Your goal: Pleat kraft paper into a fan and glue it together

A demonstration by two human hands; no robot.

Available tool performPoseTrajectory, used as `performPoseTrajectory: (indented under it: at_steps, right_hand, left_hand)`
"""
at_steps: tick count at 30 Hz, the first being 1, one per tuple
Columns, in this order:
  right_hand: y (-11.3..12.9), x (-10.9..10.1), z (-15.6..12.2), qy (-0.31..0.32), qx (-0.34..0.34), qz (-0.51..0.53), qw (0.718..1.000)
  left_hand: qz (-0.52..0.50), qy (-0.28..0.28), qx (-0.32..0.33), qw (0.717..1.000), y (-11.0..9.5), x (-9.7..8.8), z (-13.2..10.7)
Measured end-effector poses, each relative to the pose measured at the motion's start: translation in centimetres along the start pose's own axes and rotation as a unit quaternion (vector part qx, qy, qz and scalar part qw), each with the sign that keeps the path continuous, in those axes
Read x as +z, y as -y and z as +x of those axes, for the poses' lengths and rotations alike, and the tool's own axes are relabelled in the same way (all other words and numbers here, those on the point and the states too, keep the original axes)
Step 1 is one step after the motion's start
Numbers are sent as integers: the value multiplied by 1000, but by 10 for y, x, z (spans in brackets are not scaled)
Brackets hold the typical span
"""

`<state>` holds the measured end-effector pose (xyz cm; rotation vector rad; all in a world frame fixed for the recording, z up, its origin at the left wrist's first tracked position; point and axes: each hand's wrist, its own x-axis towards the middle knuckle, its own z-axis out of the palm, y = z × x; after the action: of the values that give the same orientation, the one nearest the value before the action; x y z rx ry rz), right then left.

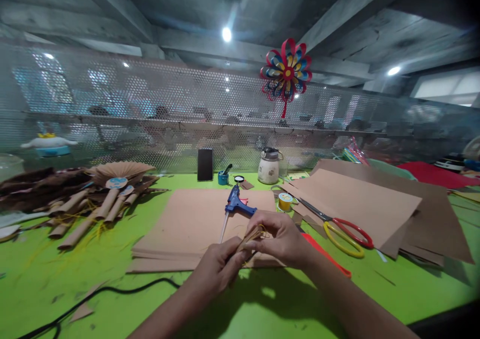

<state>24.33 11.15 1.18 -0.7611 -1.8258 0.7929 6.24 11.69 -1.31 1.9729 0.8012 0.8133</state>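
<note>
Both hands meet over the front of a stack of brown paper sheets (180,224). Between them is a narrow folded piece of brown paper (249,237), with thin yellow thread (263,227) looped at its upper end. My left hand (224,263) pinches the lower part of the paper between thumb and fingers. My right hand (285,239) closes on the upper end and the thread; its fingertips partly hide the paper. A blue hot glue gun (235,202) lies on the stack just beyond the hands. A spool of yellow thread (284,203) sits behind my right hand.
Scissors with red and yellow handles (343,235) lie at right, beside large brown sheets (360,199). An orange-red strip (327,255) is near my right forearm. Finished paper fans (118,171) pile at left. A black cable (123,290) crosses the front left. A flask (268,166) stands behind.
</note>
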Motion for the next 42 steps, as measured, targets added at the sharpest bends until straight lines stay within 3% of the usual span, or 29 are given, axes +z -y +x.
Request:
performPoseTrajectory:
  at_steps: [15, 22, 27, 34, 42]
  right_hand:
    - [0, -4, -2, 25, -29, -19, 999]
    - [5, -1, -3, 28, -22, -4, 999]
    - [9, 0, -2, 45, -55, -19, 997]
    - [3, 1, -3, 42, -59, 37, 997]
    - [-2, 5, -7, 30, -77, 81, 993]
  left_hand:
    - [24, 41, 7, 999, 1, 1, -2]
    - [57, 27, 25, 998, 2, -1, -3]
    - [88, 15, 43, 995, 0, -1, -4]
    - [88, 37, 53, 994, 1, 2, -4]
    - [107, 20, 90, 990, -1, -2, -4]
